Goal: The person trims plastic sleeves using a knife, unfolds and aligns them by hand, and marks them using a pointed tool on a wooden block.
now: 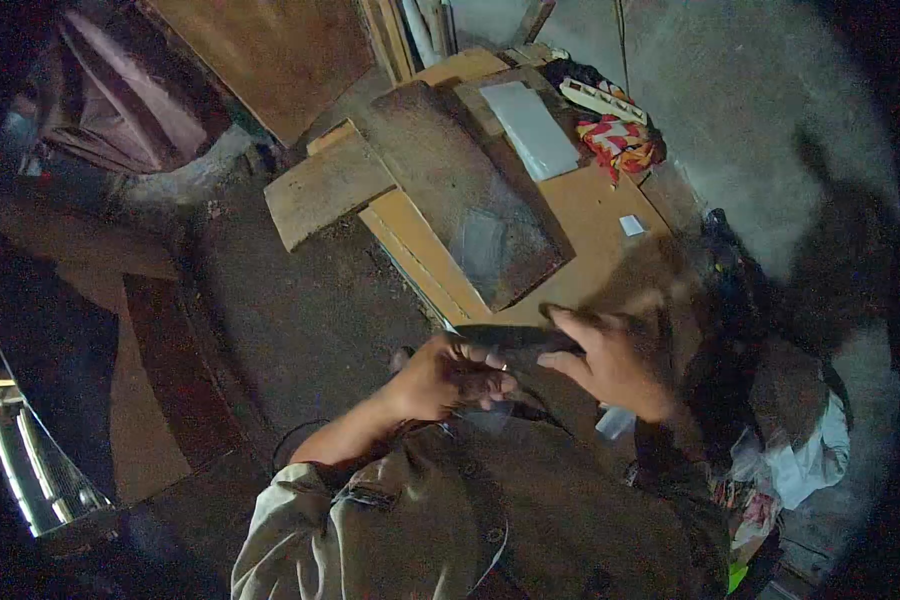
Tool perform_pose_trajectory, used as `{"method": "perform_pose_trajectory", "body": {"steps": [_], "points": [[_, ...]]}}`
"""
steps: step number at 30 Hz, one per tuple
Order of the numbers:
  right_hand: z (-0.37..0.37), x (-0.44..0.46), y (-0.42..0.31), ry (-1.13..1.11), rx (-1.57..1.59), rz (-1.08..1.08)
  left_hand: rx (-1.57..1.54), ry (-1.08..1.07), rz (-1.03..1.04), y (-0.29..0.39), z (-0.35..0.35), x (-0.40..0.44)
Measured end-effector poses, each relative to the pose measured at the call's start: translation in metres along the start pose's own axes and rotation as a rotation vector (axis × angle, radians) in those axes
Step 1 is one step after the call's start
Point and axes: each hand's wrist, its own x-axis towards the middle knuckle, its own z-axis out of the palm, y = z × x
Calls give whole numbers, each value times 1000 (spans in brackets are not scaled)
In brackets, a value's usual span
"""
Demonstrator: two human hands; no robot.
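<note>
Noted from where I stand: two bare hands before the wearer's brown shirt (450, 510), a gap between them. Left hand (450, 380): fingers bent inward, a small bright spot (504, 368) at the fingertips; the light is poor there, so whether the hand grips an item or merely catches a glint I can't make out. Right hand (615, 360): thumb and forefinger spread apart, pointing toward the left hand. A pale translucent piece (615, 422) shows just below the right wrist.

Both hands are by the near end of a low, yellowish-brown worktop (605, 205). Nearest large item on it: a dark brown board (440, 160), lying at a slant just beyond the hands, with a greyish patch (482, 243) toward its near end. A lighter wooden board (325, 195) juts out on the left, by the dark board's edge. To the right of the dark board: a flat white packet (532, 130), then a red patterned cloth (620, 148) with a long cream slotted piece (602, 100) just behind it. A small white square (632, 225) lies nearer the hands.

Farther off: a large brown panel (280, 60), upper left; white plastic (815, 460) low at the right
</note>
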Motion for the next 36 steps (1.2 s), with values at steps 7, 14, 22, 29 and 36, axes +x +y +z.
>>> {"method": "perform_pose_trajectory", "body": {"steps": [7,14,22,29,36], "points": [[-1,4,17,237,437,329,68,60,27,2,-2,1],[57,16,2,19,1037,368,-21,168,-24,-7,2,13],[128,86,82,331,1046,502,101,402,40,-34,-22,12],[161,140,133,397,739,550,-19,471,64,-43,-14,6],[135,66,140,488,532,527,54,301,137,-58,-24,12]]}}
